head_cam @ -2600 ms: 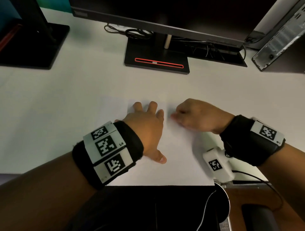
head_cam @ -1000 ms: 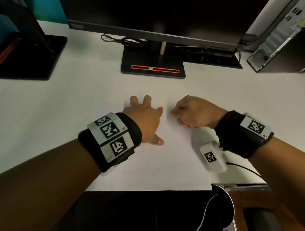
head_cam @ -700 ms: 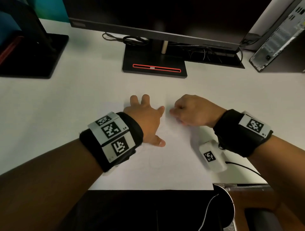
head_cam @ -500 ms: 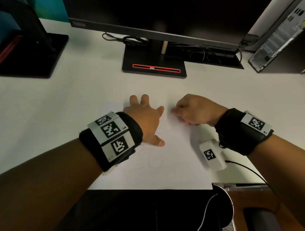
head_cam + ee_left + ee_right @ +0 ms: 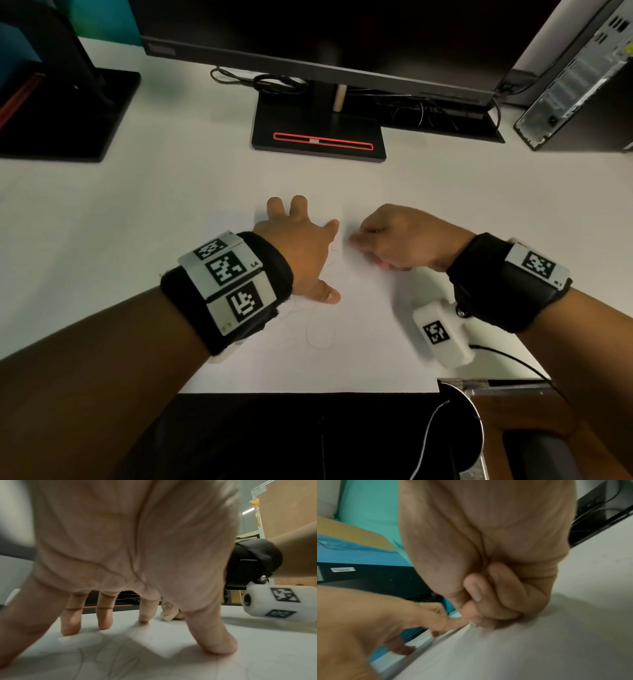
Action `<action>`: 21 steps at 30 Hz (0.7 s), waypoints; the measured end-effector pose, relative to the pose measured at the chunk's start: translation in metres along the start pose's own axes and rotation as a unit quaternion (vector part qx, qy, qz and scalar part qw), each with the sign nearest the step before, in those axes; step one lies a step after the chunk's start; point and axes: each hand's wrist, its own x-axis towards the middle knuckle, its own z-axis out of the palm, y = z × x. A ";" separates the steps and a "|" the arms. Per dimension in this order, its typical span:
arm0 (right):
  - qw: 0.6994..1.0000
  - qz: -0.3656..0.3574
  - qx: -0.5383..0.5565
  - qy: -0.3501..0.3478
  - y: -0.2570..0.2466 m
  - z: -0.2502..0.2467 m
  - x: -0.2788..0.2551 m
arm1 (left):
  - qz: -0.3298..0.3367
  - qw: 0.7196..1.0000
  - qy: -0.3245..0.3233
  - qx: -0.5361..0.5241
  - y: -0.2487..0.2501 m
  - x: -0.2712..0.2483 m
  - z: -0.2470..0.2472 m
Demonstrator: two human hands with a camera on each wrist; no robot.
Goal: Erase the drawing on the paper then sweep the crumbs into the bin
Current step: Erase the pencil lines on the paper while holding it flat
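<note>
At frame centre, left hand (image 5: 297,250) still splayed flat on paper (image 5: 359,342); right hand (image 5: 397,240) pinching eraser (image 5: 169,616), rubbing on; faint pencil loops (image 5: 320,330) remain lower centre.

Both forearms are bare. The left wrist (image 5: 226,291) carries a black fabric band fitted with three white plates, each printed with a black square-pattern marker. The right wrist (image 5: 507,281) carries a black band with one marker plate, a screw-mounted white camera housing (image 5: 442,334) bearing markers, and a black cable (image 5: 513,359).
</note>
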 end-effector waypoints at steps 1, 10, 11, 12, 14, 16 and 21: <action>1.000 0.015 0.007 0.020 0.004 -0.004 0.002 | 0.001 1.000 0.001 0.001 0.000 0.000 0.000; 0.999 0.039 0.020 0.025 0.015 -0.013 0.004 | 0.002 1.000 0.005 -0.002 -0.001 0.000 0.001; 0.998 0.046 0.015 0.038 0.017 -0.016 0.005 | 0.002 1.000 0.005 -0.002 -0.001 0.000 0.001; 0.998 0.045 0.007 0.044 0.017 -0.017 0.004 | 0.002 1.000 0.005 -0.002 0.000 0.000 0.001; 0.999 0.026 -0.008 0.027 0.014 -0.015 0.001 | 0.001 1.000 0.006 0.003 0.000 0.000 0.000; 1.000 0.017 -0.012 0.005 0.013 -0.012 0.000 | 0.001 1.000 0.005 0.004 -0.001 0.000 0.000; 0.999 0.026 -0.018 0.030 0.017 -0.016 0.000 | 0.002 1.000 0.004 0.003 0.000 0.001 0.000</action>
